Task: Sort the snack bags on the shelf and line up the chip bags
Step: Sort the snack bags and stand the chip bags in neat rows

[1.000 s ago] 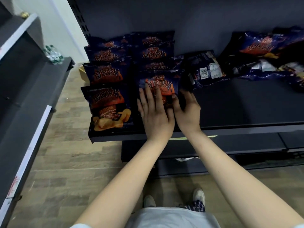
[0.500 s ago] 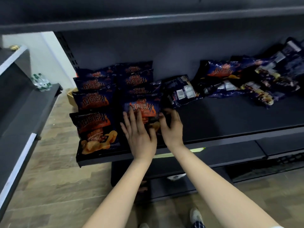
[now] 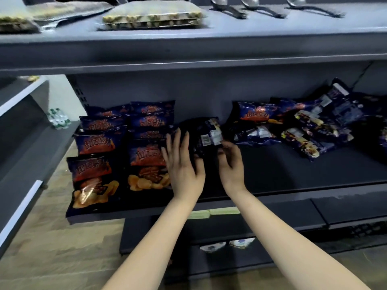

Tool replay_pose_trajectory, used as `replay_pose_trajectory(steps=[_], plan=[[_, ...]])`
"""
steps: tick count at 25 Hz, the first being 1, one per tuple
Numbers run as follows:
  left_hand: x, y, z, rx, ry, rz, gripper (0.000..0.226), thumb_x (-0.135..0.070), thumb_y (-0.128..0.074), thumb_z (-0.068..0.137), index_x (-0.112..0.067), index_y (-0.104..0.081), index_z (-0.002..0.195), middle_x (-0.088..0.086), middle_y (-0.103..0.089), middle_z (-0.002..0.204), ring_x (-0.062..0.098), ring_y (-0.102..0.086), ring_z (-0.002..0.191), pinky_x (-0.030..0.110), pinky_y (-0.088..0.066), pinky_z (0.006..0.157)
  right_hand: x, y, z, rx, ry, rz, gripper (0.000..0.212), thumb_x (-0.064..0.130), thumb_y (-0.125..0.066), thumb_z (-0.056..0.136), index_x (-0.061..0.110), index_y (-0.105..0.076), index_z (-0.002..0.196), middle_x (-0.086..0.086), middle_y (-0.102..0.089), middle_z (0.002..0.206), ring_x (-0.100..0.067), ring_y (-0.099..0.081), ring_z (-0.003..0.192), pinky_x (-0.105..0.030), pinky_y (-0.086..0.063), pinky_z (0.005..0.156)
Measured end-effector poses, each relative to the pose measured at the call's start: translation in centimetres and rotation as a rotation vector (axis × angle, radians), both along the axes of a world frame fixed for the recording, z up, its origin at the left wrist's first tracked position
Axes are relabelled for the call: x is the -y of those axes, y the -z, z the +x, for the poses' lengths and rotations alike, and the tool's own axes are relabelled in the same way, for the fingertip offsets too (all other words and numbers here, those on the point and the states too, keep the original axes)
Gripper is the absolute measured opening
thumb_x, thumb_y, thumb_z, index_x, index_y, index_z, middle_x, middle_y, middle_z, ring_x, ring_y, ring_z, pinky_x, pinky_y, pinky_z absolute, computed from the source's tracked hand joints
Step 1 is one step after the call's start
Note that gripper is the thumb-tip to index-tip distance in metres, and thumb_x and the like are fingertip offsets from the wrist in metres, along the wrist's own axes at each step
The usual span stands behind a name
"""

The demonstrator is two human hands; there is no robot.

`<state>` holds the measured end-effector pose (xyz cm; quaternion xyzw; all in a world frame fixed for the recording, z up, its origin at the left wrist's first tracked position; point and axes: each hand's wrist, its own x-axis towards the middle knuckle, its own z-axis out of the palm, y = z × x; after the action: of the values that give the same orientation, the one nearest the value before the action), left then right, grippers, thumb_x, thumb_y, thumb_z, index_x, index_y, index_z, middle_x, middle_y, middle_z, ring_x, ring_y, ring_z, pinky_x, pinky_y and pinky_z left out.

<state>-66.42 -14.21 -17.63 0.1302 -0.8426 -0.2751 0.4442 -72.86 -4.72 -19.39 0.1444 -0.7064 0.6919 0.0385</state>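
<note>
Head view looks down at a dark shelf (image 3: 272, 170) with snack bags on it. On the left side, the lined-up chip bags (image 3: 146, 155) lie in two neat rows that run from near to far, with their orange pictures facing up. Just to the right of them lies one dark bag (image 3: 206, 136), turned so its white labels show. The left hand (image 3: 182, 164) is flat, with straight, spread fingers. It grips nothing and lies over the right edge of the near chip bag and the left side of the dark bag. The right hand (image 3: 230, 164) is at the near right corner of the dark bag with its fingers curled in, but I cannot tell if it holds the bag or just touches it. Farther right, a messy pile of bags (image 3: 303, 126) leans on the back wall, well apart from the rows. On the top shelf (image 3: 188, 45) above lie flat packs (image 3: 152, 17) and three spoons (image 3: 249, 1). Far left, small bottles (image 3: 58, 120) stand on another shelf.
</note>
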Motion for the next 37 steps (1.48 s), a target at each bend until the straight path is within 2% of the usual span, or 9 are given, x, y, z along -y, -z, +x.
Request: replay_pose_trajectory(steps=[2,7,12,16,20,24,31,35,37], plan=[[-2.1,-0.3,-1.8,0.018,0.019,-0.007,0.058,-0.018,-0.037,0.083,-0.010,-0.033,0.141,0.009,-0.026,0.152,0.024,-0.010,0.144,0.037,0.004,0.118,-2.0,-0.3,-0.9,-0.023,0.008,-0.003,0.026,0.003,-0.048,0.093,0.017,-0.052,0.115,-0.009,-0.050,0.121,0.013,-0.052,0.098,-0.005,-0.039,0.088],[-6.8,-0.2,-5.3,0.059,0.096,-0.047,0.059,-0.019,-0.034,0.084,-0.010,-0.032,0.142,0.008,-0.026,0.153,0.022,-0.010,0.144,0.033,0.006,0.118,-6.6,-0.3,-3.6,-0.046,0.049,-0.005,0.035,0.007,-0.049,0.093,0.028,-0.050,0.121,0.000,-0.049,0.127,-0.010,-0.048,0.121,-0.033,-0.037,0.108],[-12.0,-0.4,-9.0,0.111,0.198,-0.051,0.060,-0.021,-0.032,0.083,-0.011,-0.036,0.142,0.008,-0.028,0.152,0.024,-0.016,0.143,0.040,-0.002,0.118,-12.4,-1.6,-5.9,-0.253,0.138,0.169,0.044,0.004,-0.054,0.090,0.012,-0.047,0.132,-0.007,-0.040,0.141,0.002,-0.032,0.128,-0.008,-0.023,0.106],[-17.2,-0.9,-12.5,0.125,0.310,-0.009,0.061,-0.013,-0.038,0.082,-0.015,-0.033,0.143,0.004,-0.024,0.154,0.019,-0.010,0.143,0.044,-0.004,0.117,-17.8,-3.2,-7.3,-0.394,0.210,0.259,0.047,0.004,-0.056,0.086,0.009,-0.047,0.132,-0.003,-0.034,0.143,-0.004,-0.032,0.131,-0.015,-0.028,0.109],[-23.5,-1.7,-15.5,0.151,0.441,0.004,0.074,0.005,-0.050,0.078,-0.016,-0.027,0.145,0.001,-0.015,0.156,0.019,-0.003,0.144,0.042,-0.004,0.118,-24.9,-4.1,-9.7,-0.455,0.350,0.357,0.048,-0.002,-0.057,0.080,0.004,-0.051,0.127,-0.015,-0.040,0.140,-0.005,-0.036,0.125,-0.002,-0.026,0.099],[-25.6,-1.2,-16.5,0.162,0.433,0.029,0.075,0.002,-0.051,0.080,-0.018,-0.024,0.146,-0.001,-0.011,0.157,0.016,0.000,0.144,0.040,0.000,0.118,-28.5,-3.1,-10.3,-0.447,0.384,0.416,0.048,-0.002,-0.058,0.079,0.005,-0.051,0.127,-0.012,-0.041,0.140,-0.021,-0.040,0.130,-0.007,-0.029,0.103],[-21.8,-2.0,-15.6,0.112,0.283,-0.031,0.066,-0.004,-0.048,0.082,-0.014,-0.029,0.144,0.007,-0.020,0.155,0.023,-0.009,0.144,0.047,-0.010,0.117,-23.9,-3.2,-10.5,-0.571,0.198,0.369,0.051,-0.005,-0.059,0.080,0.004,-0.050,0.129,-0.007,-0.040,0.140,-0.009,-0.032,0.133,-0.008,-0.025,0.106],[-16.4,-1.1,-13.6,0.132,0.121,-0.022,0.066,-0.021,-0.031,0.078,-0.010,-0.031,0.144,0.009,-0.024,0.153,0.026,-0.013,0.144,0.045,-0.009,0.118,-18.3,-3.1,-9.8,-0.588,0.028,0.331,0.043,0.002,-0.056,0.086,0.004,-0.051,0.129,-0.012,-0.044,0.139,-0.015,-0.037,0.133,-0.013,-0.025,0.109],[-13.5,-0.4,-12.3,0.147,0.043,0.008,0.065,-0.014,-0.037,0.079,-0.012,-0.030,0.144,0.008,-0.022,0.154,0.026,-0.011,0.144,0.046,-0.009,0.118,-15.4,-2.5,-9.3,-0.625,-0.079,0.308,0.043,0.004,-0.053,0.086,0.004,-0.051,0.129,-0.012,-0.045,0.139,-0.016,-0.039,0.131,-0.015,-0.028,0.109]])
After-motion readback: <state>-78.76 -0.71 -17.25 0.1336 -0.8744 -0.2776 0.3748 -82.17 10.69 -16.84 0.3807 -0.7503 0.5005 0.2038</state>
